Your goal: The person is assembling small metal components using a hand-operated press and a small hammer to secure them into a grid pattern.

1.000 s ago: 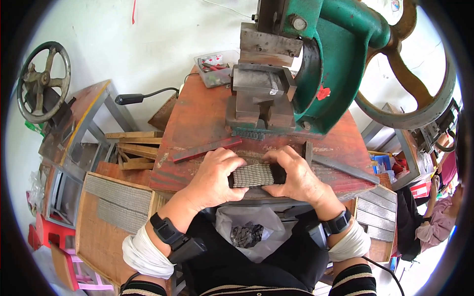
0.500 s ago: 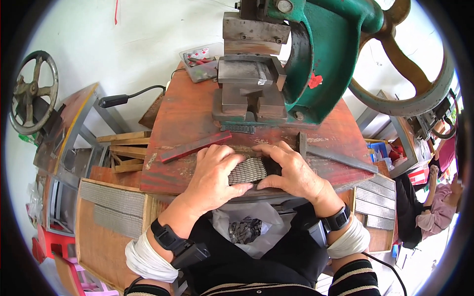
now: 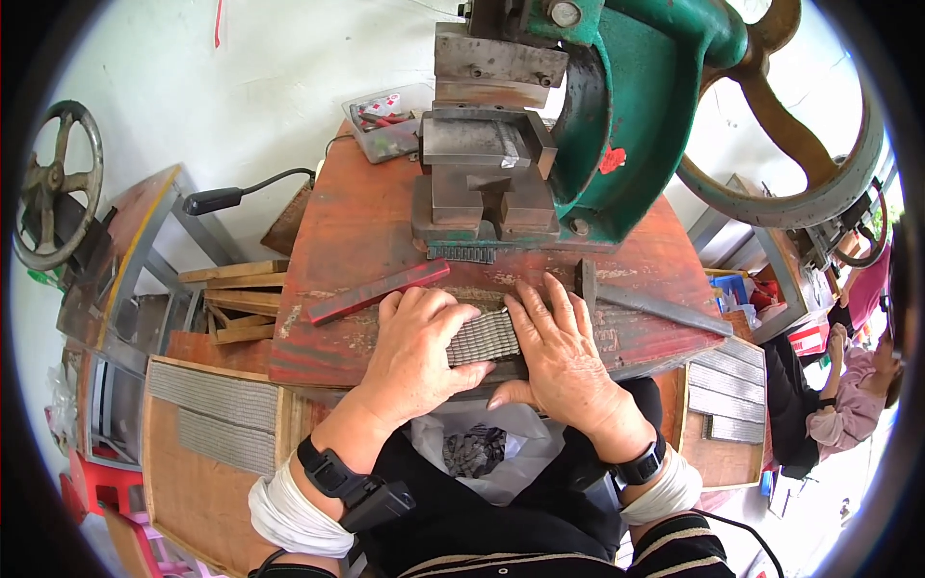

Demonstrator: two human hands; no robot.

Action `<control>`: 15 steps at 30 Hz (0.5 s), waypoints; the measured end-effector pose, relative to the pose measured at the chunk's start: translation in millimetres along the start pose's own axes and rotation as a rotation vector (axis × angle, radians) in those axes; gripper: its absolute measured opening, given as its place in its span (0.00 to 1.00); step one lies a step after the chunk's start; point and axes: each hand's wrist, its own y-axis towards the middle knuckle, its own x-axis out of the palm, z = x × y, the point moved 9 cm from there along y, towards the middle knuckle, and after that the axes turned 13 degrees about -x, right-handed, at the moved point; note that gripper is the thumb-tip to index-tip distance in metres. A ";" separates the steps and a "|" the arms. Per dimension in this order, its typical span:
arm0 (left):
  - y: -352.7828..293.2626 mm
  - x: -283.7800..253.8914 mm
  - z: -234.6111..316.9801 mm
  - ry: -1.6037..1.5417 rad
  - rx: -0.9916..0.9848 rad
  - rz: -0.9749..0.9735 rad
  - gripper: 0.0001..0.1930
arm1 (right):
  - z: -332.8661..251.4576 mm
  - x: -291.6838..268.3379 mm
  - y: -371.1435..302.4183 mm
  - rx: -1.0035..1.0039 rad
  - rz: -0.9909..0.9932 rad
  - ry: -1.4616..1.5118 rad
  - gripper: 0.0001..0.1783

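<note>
On the near part of the worn red table (image 3: 318, 246) lies a block of small grey ridged metal pieces (image 3: 485, 339), set close together in rows. My left hand (image 3: 412, 342) grips its left end, fingers along the far side and thumb along the near side. Against the right end rests my right hand (image 3: 567, 361), its fingers stretched out flat and its thumb spread away. That palm hides part of the block's right side. Just beyond my left fingers is a red bar (image 3: 379, 292). A hammer-like metal tool (image 3: 660, 313) lies right of my right hand.
A green press (image 3: 655, 106) with a large handwheel (image 3: 800, 207) stands behind. Wooden trays of ridged metal strips flank me, a left tray (image 3: 159, 472) and a right tray (image 3: 737, 472). A white bag (image 3: 525, 448) with metal scraps hangs below the table edge. Another person (image 3: 858, 414) sits far right.
My right hand has opened from its grip round the block's right end, its fingers now extended and its thumb swung nearer to me. My left hand keeps its hold.
</note>
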 end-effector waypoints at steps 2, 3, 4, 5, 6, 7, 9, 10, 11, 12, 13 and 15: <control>-0.7 -1.3 -0.5 -0.001 -0.008 0.000 0.28 | -1.4 2.2 -0.9 -0.022 -0.018 0.012 0.61; -0.7 -1.6 -0.8 -0.002 -0.015 0.001 0.28 | -1.4 3.2 -1.2 -0.023 -0.018 0.013 0.61; -0.7 -1.5 -0.8 -0.002 -0.014 0.000 0.28 | -1.0 5.7 -1.4 -0.006 -0.018 0.045 0.61; -0.4 -1.3 -0.6 -0.006 -0.010 -0.004 0.28 | -0.2 7.9 -1.9 0.012 -0.016 0.078 0.61; -0.2 -1.0 -0.3 -0.010 -0.006 -0.008 0.28 | 2.7 7.9 -3.1 0.013 -0.015 0.079 0.61; -0.3 -0.7 -0.6 -0.008 -0.007 -0.008 0.28 | 8.5 1.8 -3.7 0.006 0.071 0.199 0.57; -0.5 1.0 -2.4 0.004 -0.024 -0.019 0.30 | 17.3 -7.6 -1.0 -0.003 0.158 0.320 0.55; -0.3 1.7 -3.0 0.004 -0.024 -0.020 0.30 | 18.9 -9.2 2.2 -0.030 0.155 0.431 0.51; -0.1 2.5 -4.3 -0.001 -0.030 -0.028 0.30 | 18.6 -10.6 5.0 -0.057 0.151 0.542 0.48; -0.6 3.1 -5.6 -0.006 -0.036 -0.036 0.30 | 16.7 -12.1 8.6 -0.061 0.174 0.637 0.43; -0.8 1.9 -5.6 -0.005 -0.035 -0.035 0.30 | 19.1 -11.7 9.2 -0.063 0.175 0.637 0.43; -2.1 2.3 -5.9 -0.006 -0.037 -0.070 0.31 | 23.4 -4.9 9.2 -0.058 0.139 0.652 0.43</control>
